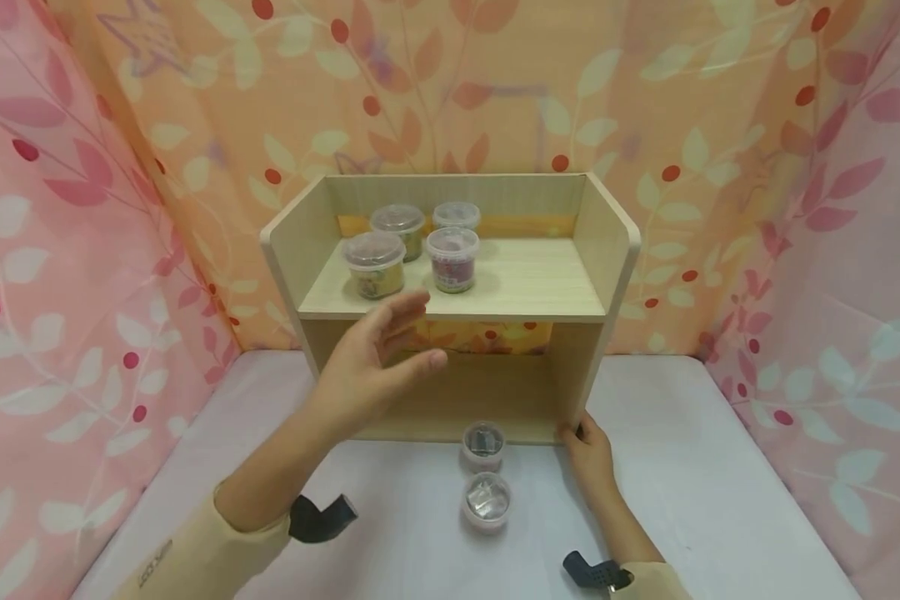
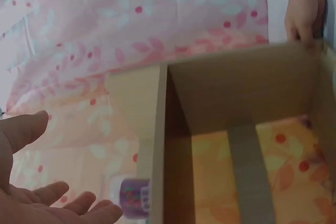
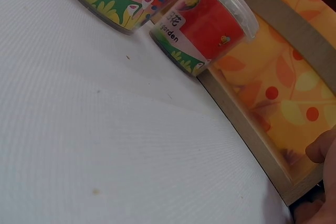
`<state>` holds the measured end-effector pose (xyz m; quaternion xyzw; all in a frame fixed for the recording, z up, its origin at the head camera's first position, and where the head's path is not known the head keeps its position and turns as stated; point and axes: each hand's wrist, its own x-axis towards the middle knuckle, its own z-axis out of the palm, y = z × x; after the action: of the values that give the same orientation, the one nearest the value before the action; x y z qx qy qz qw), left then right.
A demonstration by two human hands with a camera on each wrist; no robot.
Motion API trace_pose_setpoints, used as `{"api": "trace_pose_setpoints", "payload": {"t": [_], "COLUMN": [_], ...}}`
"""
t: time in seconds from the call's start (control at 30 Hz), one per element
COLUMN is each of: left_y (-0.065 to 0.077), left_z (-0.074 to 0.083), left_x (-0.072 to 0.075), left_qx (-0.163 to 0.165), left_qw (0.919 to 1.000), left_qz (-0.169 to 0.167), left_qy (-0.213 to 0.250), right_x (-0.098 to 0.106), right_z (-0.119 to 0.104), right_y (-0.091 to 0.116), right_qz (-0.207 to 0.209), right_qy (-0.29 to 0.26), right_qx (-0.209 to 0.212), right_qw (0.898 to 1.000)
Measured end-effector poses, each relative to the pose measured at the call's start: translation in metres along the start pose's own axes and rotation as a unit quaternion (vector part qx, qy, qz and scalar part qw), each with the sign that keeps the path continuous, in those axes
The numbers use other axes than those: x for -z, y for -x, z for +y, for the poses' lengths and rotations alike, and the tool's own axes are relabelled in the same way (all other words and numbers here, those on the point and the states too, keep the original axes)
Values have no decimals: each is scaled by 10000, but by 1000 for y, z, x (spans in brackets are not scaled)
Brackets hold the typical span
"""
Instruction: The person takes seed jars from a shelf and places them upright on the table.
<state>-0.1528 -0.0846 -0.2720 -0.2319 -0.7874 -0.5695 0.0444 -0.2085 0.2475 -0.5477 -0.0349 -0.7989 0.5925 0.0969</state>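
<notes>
A two-tier pale wooden shelf (image 1: 540,279) stands on the table. My left hand (image 1: 371,358), fingers extended and thumb apart, hovers before its upper board and holds nothing. Just beyond those fingertips, a yellow tub (image 1: 376,271) and a purple tub (image 1: 453,262) sit on that board, both with clear lids. Two more lidded tubs stand behind them, one greenish (image 1: 399,225) and one partly hidden (image 1: 456,215). My right hand (image 1: 591,458) grips the shelf's lower right front corner, thumb on the inner side. The right wrist view shows that thumb (image 3: 323,148) against the wood.
Two red-labelled tubs (image 3: 205,30) stand on the white table (image 1: 412,533) in front of the shelf, one behind the other. Orange floral cloth (image 1: 495,100) hangs behind it. Pink floral cloth (image 1: 832,250) hangs at both sides.
</notes>
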Motion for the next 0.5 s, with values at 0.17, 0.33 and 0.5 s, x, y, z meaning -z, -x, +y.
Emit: {"api": "trace_pose_setpoints", "payload": {"t": [0.17,0.33,0.5], "left_y": [-41,-67,-92], "left_z": [21,37,46], "left_x": [16,23,23], "left_qx": [209,727,1189], "left_qw": [9991,9951,9885], "left_qz": [147,4,-68], "left_qy": [-344,-666,-931], "right_x": [-1,-2,-2], "right_z": [1,1,-4], "right_y": [-1,-1,-2], "right_qz": [26,28,-1], "right_qy": [9,21,58], "right_qx": [-65,-7,38], "right_qw": [10000,10000,10000]}}
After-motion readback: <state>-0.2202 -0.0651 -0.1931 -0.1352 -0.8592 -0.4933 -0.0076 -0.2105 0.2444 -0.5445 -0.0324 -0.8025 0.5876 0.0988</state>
